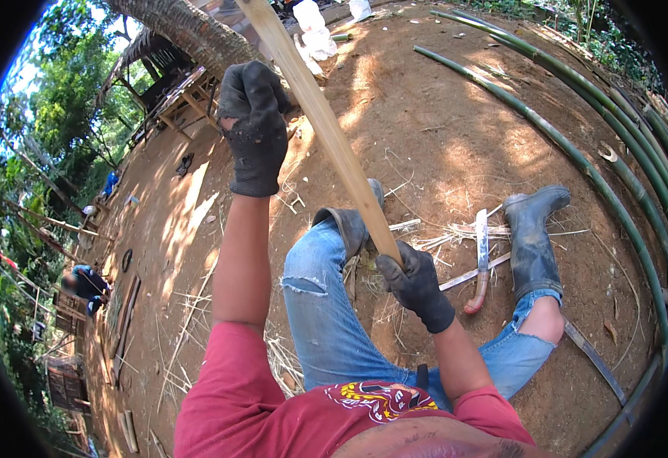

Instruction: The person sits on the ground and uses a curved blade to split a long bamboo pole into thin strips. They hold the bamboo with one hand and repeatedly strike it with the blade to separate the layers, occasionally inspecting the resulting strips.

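Note:
A long, flat strip of split bamboo [330, 137] slants from the top of the view down to my lap. My right hand [414, 284], in a dark glove, is closed around its lower end. Raised beside the strip's left edge, my left hand [254, 122] makes a fist in a dark glove; whatever it may hold is hidden. A knife [476, 286] with a pale blade and a curved brownish handle lies on the ground between my boots, among thin bamboo shavings [448, 243].
Several long green bamboo poles [578, 156] lie along the right. A long flat grey strip [595, 360] rests by my right knee. Behind my left hand leans a tree trunk [189, 30], near a thatched hut [147, 65]. Far left, another person [87, 284] bends near wooden pieces [124, 320].

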Demonstrator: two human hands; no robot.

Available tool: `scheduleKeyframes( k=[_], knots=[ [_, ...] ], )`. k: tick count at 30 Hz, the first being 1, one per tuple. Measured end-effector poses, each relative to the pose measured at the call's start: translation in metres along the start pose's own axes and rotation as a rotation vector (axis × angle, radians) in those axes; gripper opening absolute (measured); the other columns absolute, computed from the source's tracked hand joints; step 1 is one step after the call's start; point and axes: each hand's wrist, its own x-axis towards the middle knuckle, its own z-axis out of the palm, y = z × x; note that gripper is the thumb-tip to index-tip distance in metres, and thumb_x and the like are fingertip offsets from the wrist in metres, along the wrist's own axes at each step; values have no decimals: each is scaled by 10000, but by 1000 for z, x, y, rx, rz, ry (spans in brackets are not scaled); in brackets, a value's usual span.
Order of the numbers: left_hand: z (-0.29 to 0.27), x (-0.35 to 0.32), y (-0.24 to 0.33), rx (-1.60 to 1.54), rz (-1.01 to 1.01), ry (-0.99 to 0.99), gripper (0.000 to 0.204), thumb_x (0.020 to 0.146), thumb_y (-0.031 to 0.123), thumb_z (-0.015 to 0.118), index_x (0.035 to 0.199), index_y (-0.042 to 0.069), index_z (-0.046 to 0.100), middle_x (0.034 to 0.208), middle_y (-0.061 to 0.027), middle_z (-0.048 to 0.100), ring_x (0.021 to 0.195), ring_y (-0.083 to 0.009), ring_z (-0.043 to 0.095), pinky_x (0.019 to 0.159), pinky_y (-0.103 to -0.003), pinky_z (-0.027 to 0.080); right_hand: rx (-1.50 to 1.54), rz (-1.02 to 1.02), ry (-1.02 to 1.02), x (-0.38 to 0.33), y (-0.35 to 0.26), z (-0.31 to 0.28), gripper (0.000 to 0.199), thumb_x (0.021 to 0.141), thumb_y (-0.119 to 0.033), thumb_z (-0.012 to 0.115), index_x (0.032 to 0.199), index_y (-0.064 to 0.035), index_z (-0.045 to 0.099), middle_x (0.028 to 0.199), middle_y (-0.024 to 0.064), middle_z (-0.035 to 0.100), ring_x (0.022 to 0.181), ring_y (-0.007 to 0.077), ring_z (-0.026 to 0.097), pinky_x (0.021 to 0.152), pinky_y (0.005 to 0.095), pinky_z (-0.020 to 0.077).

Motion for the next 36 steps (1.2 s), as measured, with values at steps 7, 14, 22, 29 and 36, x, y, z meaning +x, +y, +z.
scheduleKeyframes(
  k=[7,14,22,29,36],
  knots=[
    [7,-19,9,-289,-281,-140,312,1039,321,491,974,27,570,747,-45,596,648,-119,580,601,-291,494,233,165,-5,-3,5,-1,319,956,-341,627,991,-24,651,645,26,586,564,89,553,530,296,454],
    [23,-47,26,-94,-247,-275,298,1042,291,477,980,19,582,763,-25,602,672,-92,550,626,-270,460,188,147,-13,-2,8,-7,318,949,-341,630,1008,-29,652,658,60,607,576,120,586,538,320,466],
    [13,-34,12,16,-146,-69,304,1045,303,465,916,39,546,693,-22,559,609,-71,503,570,-251,426,-141,-31,77,2,1,-13,301,917,-344,654,930,-44,633,724,155,642,652,315,651,586,385,493],
    [16,-55,24,-149,-262,-243,248,1031,235,463,995,20,580,728,-25,572,645,-89,522,602,-271,438,-159,41,87,3,2,-15,315,910,-357,663,898,-43,637,715,147,626,646,297,637,585,383,483],
    [20,-58,39,123,-188,-280,224,992,183,512,926,-11,601,757,-57,570,694,-130,551,654,-309,466,-239,-37,120,3,-8,-15,320,898,-365,673,893,-47,631,709,144,630,640,307,638,588,390,487]
  ],
)
